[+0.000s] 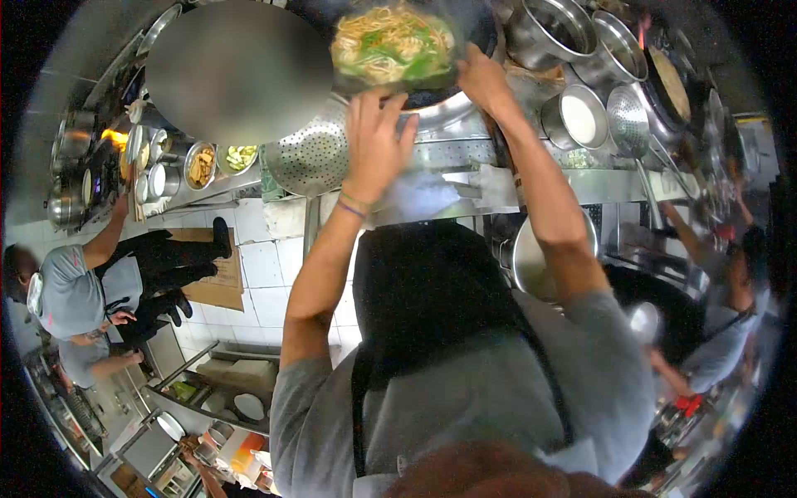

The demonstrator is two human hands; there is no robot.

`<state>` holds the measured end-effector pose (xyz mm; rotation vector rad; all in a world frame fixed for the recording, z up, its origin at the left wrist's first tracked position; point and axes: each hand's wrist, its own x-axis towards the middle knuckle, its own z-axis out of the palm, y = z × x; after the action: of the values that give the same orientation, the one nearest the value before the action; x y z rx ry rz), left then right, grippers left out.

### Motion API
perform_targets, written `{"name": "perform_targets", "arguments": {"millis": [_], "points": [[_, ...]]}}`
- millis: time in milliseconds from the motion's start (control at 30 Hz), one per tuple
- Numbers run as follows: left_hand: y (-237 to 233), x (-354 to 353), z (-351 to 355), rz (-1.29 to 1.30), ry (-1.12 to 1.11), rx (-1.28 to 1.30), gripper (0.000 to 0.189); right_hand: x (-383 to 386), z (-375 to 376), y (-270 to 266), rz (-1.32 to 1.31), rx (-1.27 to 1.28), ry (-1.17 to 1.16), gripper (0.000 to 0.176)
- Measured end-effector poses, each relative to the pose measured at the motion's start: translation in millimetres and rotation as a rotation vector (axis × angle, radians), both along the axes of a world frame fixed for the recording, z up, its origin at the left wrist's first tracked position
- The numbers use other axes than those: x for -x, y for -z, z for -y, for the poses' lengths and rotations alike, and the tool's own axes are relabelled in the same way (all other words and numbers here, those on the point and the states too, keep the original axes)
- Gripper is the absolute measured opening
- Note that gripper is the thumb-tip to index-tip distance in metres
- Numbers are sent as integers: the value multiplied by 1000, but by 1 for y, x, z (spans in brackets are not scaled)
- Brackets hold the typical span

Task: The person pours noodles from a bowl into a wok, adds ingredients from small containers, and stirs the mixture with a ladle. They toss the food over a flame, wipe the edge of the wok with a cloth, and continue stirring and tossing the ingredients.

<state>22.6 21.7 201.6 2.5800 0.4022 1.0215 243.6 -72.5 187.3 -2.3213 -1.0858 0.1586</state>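
Observation:
Stir-fried noodles with green and orange vegetables [390,41] fill a dark dish [415,84] above the stove, slightly smeared by motion. My left hand [378,137] reaches up to the near rim, fingers stretched and thumb spread apart, with fingertips right at the edge. On the other side, my right hand [483,79] is closed at the right edge of the dish, its fingertips partly hidden. Behind and below the dish shows the rim of a dark wok [448,109]. A perforated metal strainer [311,153] lies just left of my left hand.
Steel pots [552,33] and a pot of white liquid [581,116] stand at the right, beside a skimmer [628,123]. Bowls of cut food [201,164] line the left counter. A large pot [552,257] sits below my right arm. Co-workers [83,282] are at both sides.

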Motion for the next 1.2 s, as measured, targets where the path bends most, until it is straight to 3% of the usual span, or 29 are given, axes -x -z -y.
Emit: {"name": "perform_targets", "arguments": {"millis": [33,100,167,267,300,333,400,433,500,600,700,833,867,1033,1100,1133,1200], "points": [[2,-9,-6,-12,11,12,39,5,-12,-13,0,59,-70,36],[2,-27,-21,-17,38,7,30,14,-18,-28,-311,109,-97,35],[-3,-41,-37,-146,66,75,33,30,11,-42,-242,136,-289,47],[3,-58,-57,-272,73,147,46,38,89,-58,-163,190,-292,47],[6,-60,-61,-343,66,197,49,40,111,-74,-192,304,-228,47],[15,-60,-64,-230,87,72,53,32,139,-69,-93,271,-208,44],[28,-52,-51,-174,43,120,54,38,173,-87,45,260,-114,42],[32,-47,-42,-151,14,144,54,49,176,-106,46,372,38,39],[-9,-11,-7,-237,32,75,47,78,164,-126,109,516,210,38],[-24,15,23,26,89,50,43,72,188,-91,64,96,149,37],[-7,-8,-7,1,13,106,39,86,199,-106,-75,141,287,36],[-9,23,11,-92,129,84,40,76,258,-136,73,178,182,35],[-13,29,19,146,146,50,42,79,261,-150,44,209,173,37],[-7,6,-7,-115,20,151,38,85,257,-186,44,348,175,45],[-21,9,-13,-60,102,146,37,74,245,-169,109,236,169,44],[-27,9,-9,152,136,63,36,63,239,-145,49,104,178,43],[-23,-3,-12,50,105,128,35,39,234,-95,-81,-106,191,42]]}}
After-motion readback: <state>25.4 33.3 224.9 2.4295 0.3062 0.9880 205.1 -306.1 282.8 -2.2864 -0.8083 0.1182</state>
